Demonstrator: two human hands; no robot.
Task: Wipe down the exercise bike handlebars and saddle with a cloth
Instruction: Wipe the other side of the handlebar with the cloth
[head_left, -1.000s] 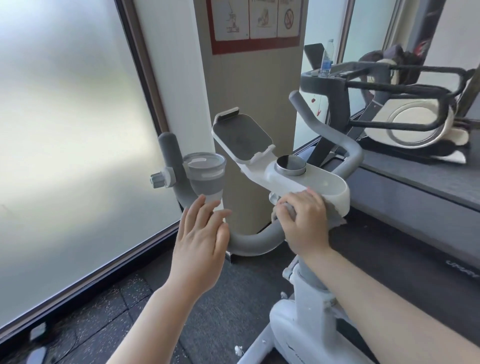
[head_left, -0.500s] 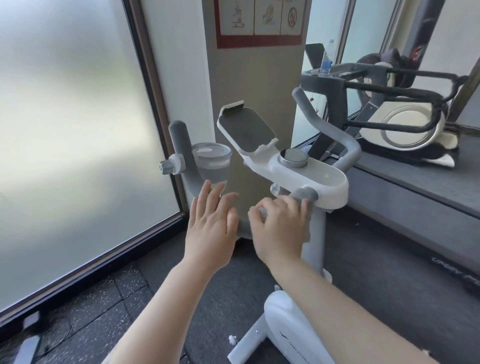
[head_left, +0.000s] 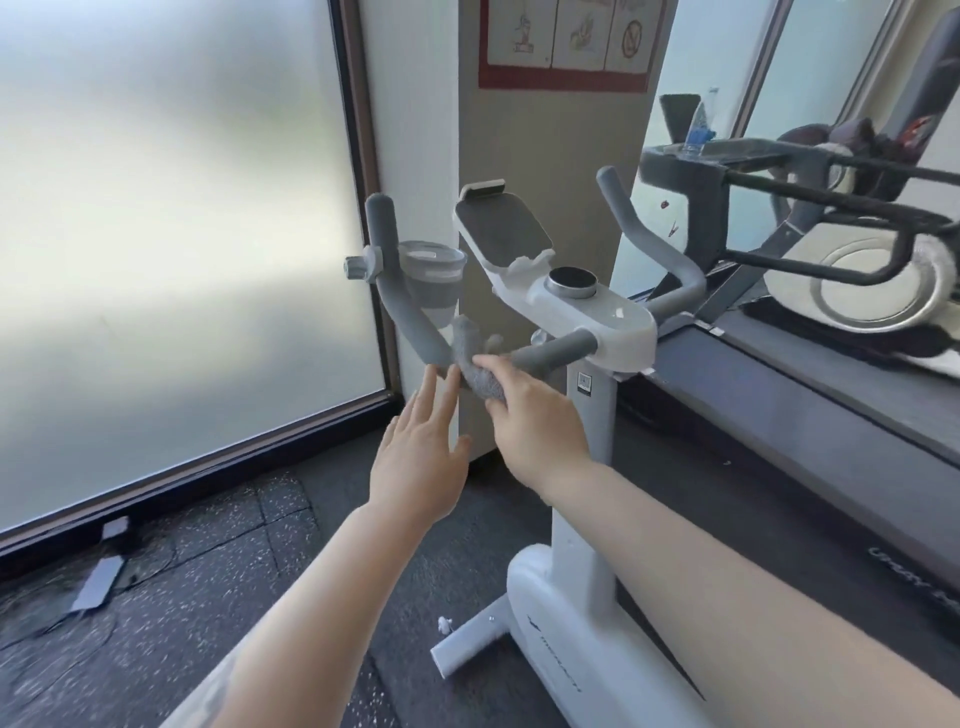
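My right hand (head_left: 524, 410), gripping the grey cloth (head_left: 475, 371), has slid from beside the console to the handlebar (head_left: 410, 322) bend at frame centre, so the left grip comes next, left hand (head_left: 423, 457) open alongside.

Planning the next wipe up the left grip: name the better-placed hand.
Right. The right hand already presses the cloth on the handlebar bend; the left hand hovers open, empty.

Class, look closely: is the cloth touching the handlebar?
Touching. The head view shows the cloth, gripped by the right hand, wrapped around the grey handlebar.
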